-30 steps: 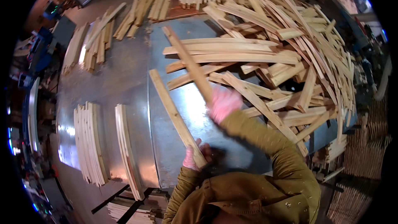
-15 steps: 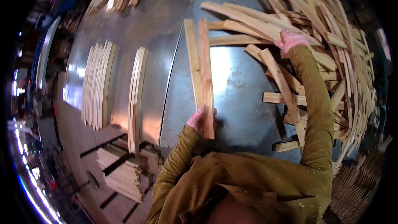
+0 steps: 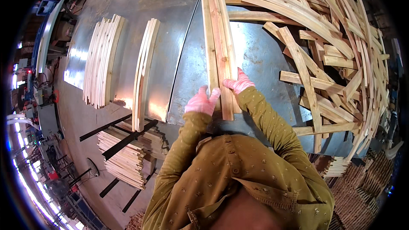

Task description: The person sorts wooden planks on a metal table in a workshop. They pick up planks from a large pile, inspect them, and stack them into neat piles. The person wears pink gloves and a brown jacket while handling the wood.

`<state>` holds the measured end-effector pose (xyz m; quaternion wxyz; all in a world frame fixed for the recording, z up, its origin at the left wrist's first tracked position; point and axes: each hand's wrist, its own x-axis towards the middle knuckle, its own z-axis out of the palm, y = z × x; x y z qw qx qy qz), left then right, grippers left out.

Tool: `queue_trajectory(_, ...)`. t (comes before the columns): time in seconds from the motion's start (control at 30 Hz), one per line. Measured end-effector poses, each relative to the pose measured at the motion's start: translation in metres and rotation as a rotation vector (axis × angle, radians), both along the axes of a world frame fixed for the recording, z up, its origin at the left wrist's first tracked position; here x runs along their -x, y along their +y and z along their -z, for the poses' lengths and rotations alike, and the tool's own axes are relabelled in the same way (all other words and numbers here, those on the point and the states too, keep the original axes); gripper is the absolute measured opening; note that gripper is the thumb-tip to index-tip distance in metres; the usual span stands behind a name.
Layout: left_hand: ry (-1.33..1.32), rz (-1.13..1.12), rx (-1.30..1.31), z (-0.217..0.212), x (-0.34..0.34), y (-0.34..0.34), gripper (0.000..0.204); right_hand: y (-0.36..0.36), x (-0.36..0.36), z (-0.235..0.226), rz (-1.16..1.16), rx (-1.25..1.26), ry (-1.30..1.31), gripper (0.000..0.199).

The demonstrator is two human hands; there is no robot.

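Note:
Three narrow wooden slats stand side by side, lengthwise away from me, over the metal table [image 3: 187, 72]. The left slat [image 3: 208, 38] is pale, the middle slat [image 3: 220, 38] is reddish, and the right slat [image 3: 228, 30] lies against it. My left hand [image 3: 201, 102], in a pink glove, is closed around the near end of the left slat, with its thumb toward the middle one. My right hand [image 3: 240, 81], also in a pink glove, grips the middle and right slats from the right, thumb on top and fingers partly hidden.
A loose heap of slats [image 3: 313, 89] covers the table's right side. To the left lie a neat row of slats [image 3: 102, 59] and a thinner bundle [image 3: 145, 68]. Below the left edge, stacked slats [image 3: 123, 157] sit by dark metal bars [image 3: 123, 142].
My right hand has come from the heap at the right to the slats before me, and a third slat is now beside the two there. The view has shifted somewhat.

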<state>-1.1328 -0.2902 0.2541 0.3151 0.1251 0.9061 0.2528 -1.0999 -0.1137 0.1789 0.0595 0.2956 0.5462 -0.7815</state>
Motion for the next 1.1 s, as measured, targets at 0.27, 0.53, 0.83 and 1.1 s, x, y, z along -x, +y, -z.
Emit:
queue_trajectory(0.27, -1.096, -0.312, -1.238, 0.002, -0.023, -0.016, 0.059, -0.008, 0.005, -0.076, 0.062, 0.282, -0.096, 0.044)
queue_trajectory(0.53, -1.176, -0.427, -1.342, 0.014, -0.021, -0.024, 0.059, -0.022, -0.005, -0.032, -0.170, -0.650, -0.014, 0.063)
queue_trajectory(0.83, -0.142, -0.477, -0.721, 0.011, 0.001, -0.181, 0.070, -0.044, -0.021, -0.020, -0.092, -0.888, 0.066, 0.044)
queue_trajectory(1.1, 0.569, -0.243, 0.175, 0.055, 0.041, -0.299, 0.106, -0.022, 0.007, -0.055, -0.319, -1.243, -0.283, 0.062)
